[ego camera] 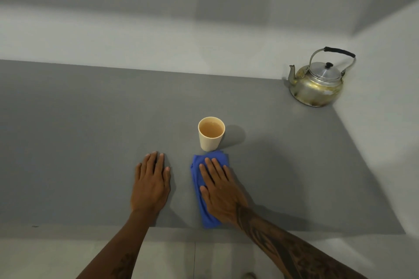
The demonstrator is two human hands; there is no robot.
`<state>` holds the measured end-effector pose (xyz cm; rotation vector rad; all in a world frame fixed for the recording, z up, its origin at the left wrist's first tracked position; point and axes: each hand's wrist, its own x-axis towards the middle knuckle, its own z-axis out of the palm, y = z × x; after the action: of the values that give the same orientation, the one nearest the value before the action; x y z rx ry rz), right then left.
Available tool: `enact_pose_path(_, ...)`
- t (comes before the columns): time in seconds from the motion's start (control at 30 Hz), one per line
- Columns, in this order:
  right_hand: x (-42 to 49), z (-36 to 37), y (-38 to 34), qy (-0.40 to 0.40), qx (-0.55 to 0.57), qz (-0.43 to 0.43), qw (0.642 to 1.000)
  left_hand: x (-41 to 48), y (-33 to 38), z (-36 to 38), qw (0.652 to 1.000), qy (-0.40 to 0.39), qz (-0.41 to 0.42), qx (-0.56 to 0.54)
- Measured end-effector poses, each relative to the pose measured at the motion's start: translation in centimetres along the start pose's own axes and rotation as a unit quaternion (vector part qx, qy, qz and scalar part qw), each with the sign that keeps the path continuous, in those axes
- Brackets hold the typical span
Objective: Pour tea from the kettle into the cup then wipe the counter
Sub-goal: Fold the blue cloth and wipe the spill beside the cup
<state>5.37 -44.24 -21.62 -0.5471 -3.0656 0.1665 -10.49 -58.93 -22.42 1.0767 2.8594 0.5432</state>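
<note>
Standing upright at mid-desk, the cup (pixel 211 133) holds tea nearly to its rim, so the pouring step reads as complete. The kettle (pixel 317 82) sits well behind and to the right of the cup, in the corner, lid on. The right hand (pixel 221 190) presses flat, fingers spread, on a folded blue cloth (pixel 199 163) just in front of the cup. The left hand (pixel 152 184) rests released and flat on the grey desk (pixel 79 142), left of the cup. Wiping appears under way; no spill is visible.
</note>
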Motion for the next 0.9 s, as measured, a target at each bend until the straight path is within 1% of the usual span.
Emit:
enact_pose_path(0.17,3.3,0.4,-2.8,-0.015,0.007,-0.057,0.998,0.2,-0.1,0.2,1.0,0.015,0.001,0.011)
enact_pose_path(0.27,5.9,0.5,-4.1,-0.016,0.006,-0.072,0.997,0.2,-0.4,0.2,1.0,0.006,0.01,0.004)
enact_pose_path(0.37,8.2,0.5,-4.8,-0.02,0.01,-0.069,0.997,0.1,-0.5,0.1,1.0,-0.003,0.017,0.002)
enact_pose_path(0.53,10.9,0.8,-5.1,-0.012,0.018,-0.037,0.999,0.3,-0.7,-0.1,1.0,-0.002,0.027,0.013)
enact_pose_path(0.63,8.9,0.8,-4.4,-0.006,0.026,-0.047,0.999,0.4,-0.8,0.0,1.0,0.014,0.021,0.009)
enact_pose_path(0.73,4.6,0.6,-2.6,0.013,0.007,-0.061,0.998,0.4,-0.8,0.2,0.999,0.025,0.016,0.016)
enact_pose_path(0.9,-0.9,0.1,1.8,0.017,-0.014,-0.031,0.999,0.3,-0.5,0.0,1.0,0.017,0.009,0.017)
